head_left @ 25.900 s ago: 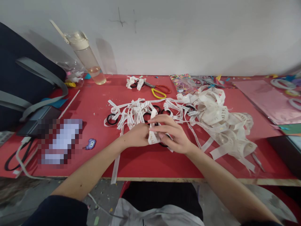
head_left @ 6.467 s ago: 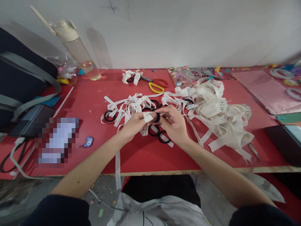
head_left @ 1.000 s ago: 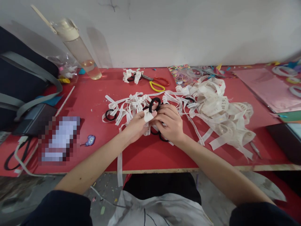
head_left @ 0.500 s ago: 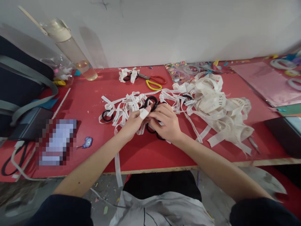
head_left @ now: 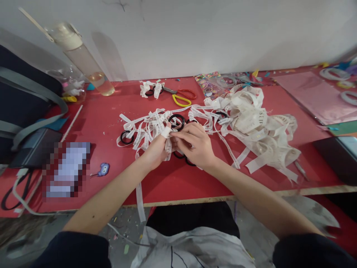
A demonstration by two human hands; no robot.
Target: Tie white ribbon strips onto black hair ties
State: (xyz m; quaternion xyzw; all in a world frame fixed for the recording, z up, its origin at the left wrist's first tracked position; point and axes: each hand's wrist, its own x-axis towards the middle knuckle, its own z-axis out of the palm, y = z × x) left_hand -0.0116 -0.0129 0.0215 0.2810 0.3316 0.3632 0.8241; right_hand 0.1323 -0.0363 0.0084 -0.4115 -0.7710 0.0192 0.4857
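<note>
In front of me my left hand (head_left: 157, 149) is closed around a black hair tie (head_left: 176, 122), which stands up above its fingers. A white wrap (head_left: 166, 132) covers part of the left thumb. My right hand (head_left: 196, 143) meets it from the right, its fingertips pinched on a printed white ribbon (head_left: 168, 149) whose end hangs below the hands. Just how the ribbon lies on the ring is hidden by the fingers. More printed ribbon (head_left: 147, 132) lies tangled behind the hands, with another black hair tie (head_left: 127, 137) at its left. Further black rings show beneath my right hand.
Scissors (head_left: 181, 97) with red and yellow handles lie at the back. A large ribbon heap (head_left: 253, 123) spreads to the right. Leftward are a phone (head_left: 68, 167), a small blue charm (head_left: 104, 169) and a tall bottle (head_left: 83, 59). A dark box (head_left: 337, 158) sits far right.
The black ring has tipped and shifted slightly left. My left thumb has moved left and lifted, and the ribbon end now hangs plainly below the hands.
</note>
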